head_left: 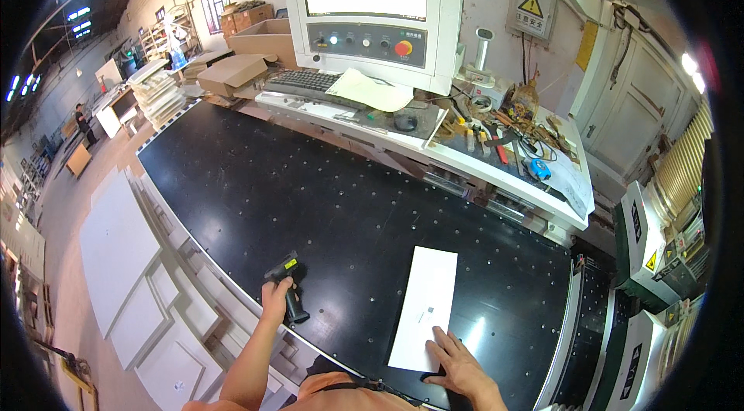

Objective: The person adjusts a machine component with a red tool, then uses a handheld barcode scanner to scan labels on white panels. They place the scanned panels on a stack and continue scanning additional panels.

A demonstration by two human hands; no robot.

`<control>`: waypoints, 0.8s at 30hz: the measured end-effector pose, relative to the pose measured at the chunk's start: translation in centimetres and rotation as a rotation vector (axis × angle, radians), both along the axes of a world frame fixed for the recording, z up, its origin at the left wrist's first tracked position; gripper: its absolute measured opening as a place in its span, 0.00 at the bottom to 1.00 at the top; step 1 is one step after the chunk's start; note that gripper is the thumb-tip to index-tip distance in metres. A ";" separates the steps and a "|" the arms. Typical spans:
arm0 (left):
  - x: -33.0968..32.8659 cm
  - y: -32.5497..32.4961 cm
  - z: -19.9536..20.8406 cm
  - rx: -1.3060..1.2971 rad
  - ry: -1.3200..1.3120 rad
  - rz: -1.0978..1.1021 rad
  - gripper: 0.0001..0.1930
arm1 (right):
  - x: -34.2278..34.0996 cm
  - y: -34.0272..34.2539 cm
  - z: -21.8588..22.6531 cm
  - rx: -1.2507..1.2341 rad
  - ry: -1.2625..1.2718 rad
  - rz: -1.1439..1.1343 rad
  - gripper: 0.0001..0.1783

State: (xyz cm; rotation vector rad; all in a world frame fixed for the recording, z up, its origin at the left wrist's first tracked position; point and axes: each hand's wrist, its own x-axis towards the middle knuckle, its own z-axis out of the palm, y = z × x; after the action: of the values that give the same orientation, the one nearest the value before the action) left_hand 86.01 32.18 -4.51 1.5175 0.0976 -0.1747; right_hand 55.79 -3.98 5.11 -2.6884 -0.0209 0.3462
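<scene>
White rectangular panel (434,279) lying flat near the right end of a black, stud-dotted bench (325,194), with a small grey label (426,315) on its face. The right hand (456,364), fingers somewhat spread, rests on the panel's lower right edge. To the left, well apart from the panel, the left hand (277,298) is closed around a black handheld scanner (294,309) above the bench. White boards (120,244) lie stacked along the bench's left side. Beyond the far edge, a white-edged worktop (353,121) carries a keyboard (304,82), pale yellow paper (366,89), a mouse (406,123) and a blue tape measure (539,170); above it stands a screen console (446,15) with a red button (404,47).
</scene>
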 end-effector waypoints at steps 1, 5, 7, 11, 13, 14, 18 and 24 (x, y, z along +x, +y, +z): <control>0.1 -0.1 0.0 -0.017 -0.011 0.013 0.16 | 0.1 -0.7 0.1 0.033 -0.006 0.032 0.45; 0.3 -0.3 -0.4 -0.013 -0.017 0.025 0.15 | 0.8 -2.3 -0.1 -0.014 -0.072 0.076 0.44; 0.3 -0.1 -0.6 -0.008 -0.039 0.013 0.15 | 1.4 -2.3 -0.8 -0.073 -0.089 0.035 0.43; 0.7 -0.1 -1.0 0.007 -0.001 0.034 0.16 | 2.6 -2.1 -2.7 -0.095 -0.359 -0.166 0.41; 0.7 -0.4 -1.2 -0.017 -0.004 0.068 0.16 | 3.2 -2.2 -3.8 -0.094 -0.379 -0.302 0.42; 0.7 -0.5 -1.3 -0.010 0.002 0.082 0.16 | 3.4 -2.4 -4.3 -0.097 -0.402 -0.357 0.42; 0.7 -0.5 -1.4 0.033 -0.032 0.057 0.15 | 4.9 -3.8 -6.0 -0.175 -0.479 -0.619 0.43; 1.0 -0.2 -1.8 0.048 -0.057 0.039 0.18 | 10.5 -11.5 -9.0 -0.317 -0.621 -1.151 0.42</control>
State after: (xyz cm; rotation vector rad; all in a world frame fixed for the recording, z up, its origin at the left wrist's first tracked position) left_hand 87.06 31.98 -6.28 1.5656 0.0870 -0.0985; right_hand 66.28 -15.46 -3.93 -2.4664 1.3902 -0.8744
